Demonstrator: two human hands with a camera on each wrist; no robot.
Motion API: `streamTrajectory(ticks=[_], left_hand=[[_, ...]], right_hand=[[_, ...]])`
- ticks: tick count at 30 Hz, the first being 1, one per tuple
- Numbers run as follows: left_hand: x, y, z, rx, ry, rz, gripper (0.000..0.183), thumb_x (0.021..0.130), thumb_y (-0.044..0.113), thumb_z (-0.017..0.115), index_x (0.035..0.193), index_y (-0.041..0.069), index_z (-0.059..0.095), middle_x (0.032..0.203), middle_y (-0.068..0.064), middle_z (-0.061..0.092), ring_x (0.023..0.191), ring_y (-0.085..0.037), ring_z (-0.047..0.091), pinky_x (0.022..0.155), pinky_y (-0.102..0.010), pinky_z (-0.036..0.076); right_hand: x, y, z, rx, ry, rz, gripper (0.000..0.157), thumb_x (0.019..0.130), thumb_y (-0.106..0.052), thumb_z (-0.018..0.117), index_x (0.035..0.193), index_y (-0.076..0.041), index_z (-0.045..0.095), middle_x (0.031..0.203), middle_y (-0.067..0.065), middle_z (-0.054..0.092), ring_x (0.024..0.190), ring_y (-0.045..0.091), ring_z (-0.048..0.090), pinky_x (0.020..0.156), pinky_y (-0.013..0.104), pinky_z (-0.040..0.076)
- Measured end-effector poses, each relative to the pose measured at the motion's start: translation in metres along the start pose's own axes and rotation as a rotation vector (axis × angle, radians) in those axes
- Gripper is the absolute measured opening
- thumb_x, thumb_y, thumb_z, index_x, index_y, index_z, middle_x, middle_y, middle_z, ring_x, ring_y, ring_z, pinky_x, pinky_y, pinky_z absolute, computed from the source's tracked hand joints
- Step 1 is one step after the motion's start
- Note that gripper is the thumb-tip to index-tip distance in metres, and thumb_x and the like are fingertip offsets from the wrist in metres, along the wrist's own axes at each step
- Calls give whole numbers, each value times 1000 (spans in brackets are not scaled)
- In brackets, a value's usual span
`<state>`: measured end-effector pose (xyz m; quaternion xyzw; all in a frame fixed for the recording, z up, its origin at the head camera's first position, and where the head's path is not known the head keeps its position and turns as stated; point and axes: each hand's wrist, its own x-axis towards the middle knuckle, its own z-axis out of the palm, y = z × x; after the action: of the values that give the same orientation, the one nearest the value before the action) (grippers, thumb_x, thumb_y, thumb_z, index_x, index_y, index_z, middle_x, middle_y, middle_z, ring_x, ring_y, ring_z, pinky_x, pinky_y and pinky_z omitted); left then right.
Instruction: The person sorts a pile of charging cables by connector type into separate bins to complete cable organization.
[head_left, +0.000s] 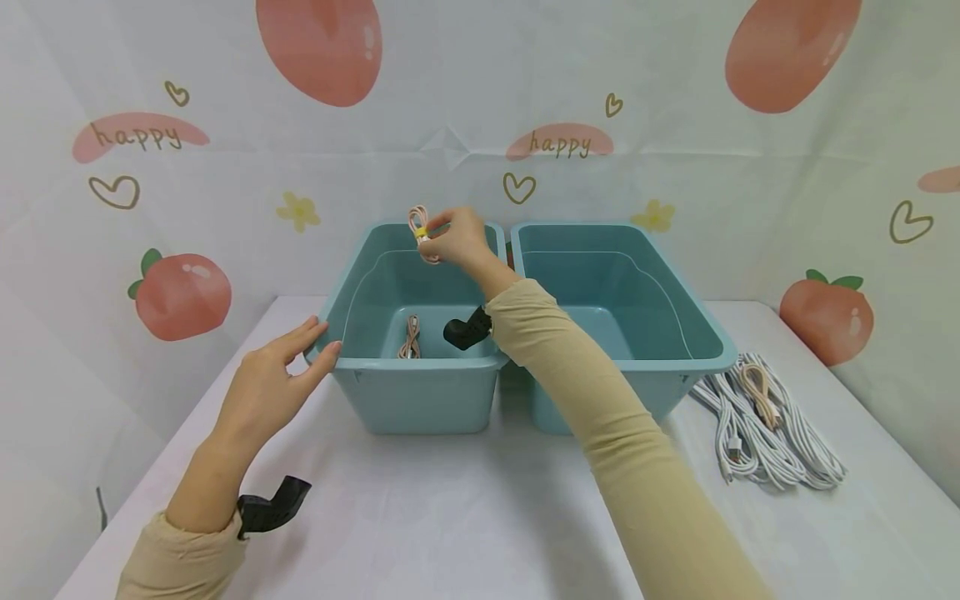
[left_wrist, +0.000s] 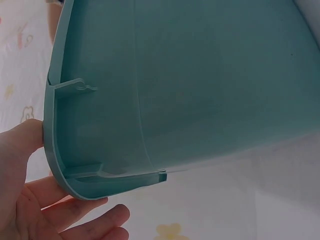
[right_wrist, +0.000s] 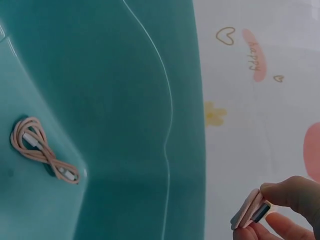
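Note:
In the head view my right hand (head_left: 459, 239) pinches a coiled pale pink charging cable (head_left: 418, 223) with a yellow tie, high over the far side of the left blue-green bin (head_left: 420, 364). The right wrist view shows the cable's folded loops (right_wrist: 247, 209) and a dark connector between thumb and fingers. Another pinkish cable bundle (head_left: 410, 337) lies on that bin's floor, white plugs showing in its coil (right_wrist: 42, 149). My left hand (head_left: 262, 392) holds the left bin's near left corner, thumb and fingers at either side of the rim (left_wrist: 59, 167).
Beside the left bin stands a matching right bin (head_left: 622, 365), its near rim partly behind my right sleeve. On the table right of it lie several white cables (head_left: 780, 442) with a beige cable (head_left: 759, 396) on top. A printed white cloth (head_left: 450, 100) hangs behind.

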<state>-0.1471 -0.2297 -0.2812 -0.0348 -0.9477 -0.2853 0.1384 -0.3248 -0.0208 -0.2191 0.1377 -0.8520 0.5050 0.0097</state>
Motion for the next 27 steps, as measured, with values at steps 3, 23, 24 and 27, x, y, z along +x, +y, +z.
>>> streamTrajectory(ticks=[3, 23, 24, 27], left_hand=[[0, 0, 0, -2, 3, 0, 57, 94, 48, 47, 139, 13, 46, 146, -10, 41, 120, -49, 48, 93, -60, 42], [0, 0, 0, -11, 1, -3, 57, 94, 48, 47, 139, 13, 45, 147, -10, 40, 120, -48, 47, 95, -61, 40], [0, 0, 0, -12, 3, -3, 57, 94, 48, 47, 139, 13, 45, 147, -10, 40, 120, -48, 48, 95, -60, 40], [0, 1, 0, -13, 7, -2, 57, 94, 48, 47, 139, 13, 46, 147, -10, 41, 121, -48, 48, 96, -60, 40]], right_hand=[[2, 0, 4, -26, 7, 7, 31, 81, -10, 68, 111, -2, 65, 106, 17, 67, 74, 18, 61, 59, 23, 46], [8, 4, 15, -72, 8, 107, 32, 80, -8, 64, 112, -5, 64, 113, 15, 60, 68, 16, 41, 52, 27, 33], [9, 4, 15, -71, 9, 114, 32, 80, -8, 64, 112, -5, 64, 113, 15, 60, 67, 16, 41, 52, 27, 33], [10, 5, 16, -57, 18, 140, 32, 80, -7, 65, 112, -5, 64, 113, 15, 60, 67, 16, 44, 51, 26, 33]])
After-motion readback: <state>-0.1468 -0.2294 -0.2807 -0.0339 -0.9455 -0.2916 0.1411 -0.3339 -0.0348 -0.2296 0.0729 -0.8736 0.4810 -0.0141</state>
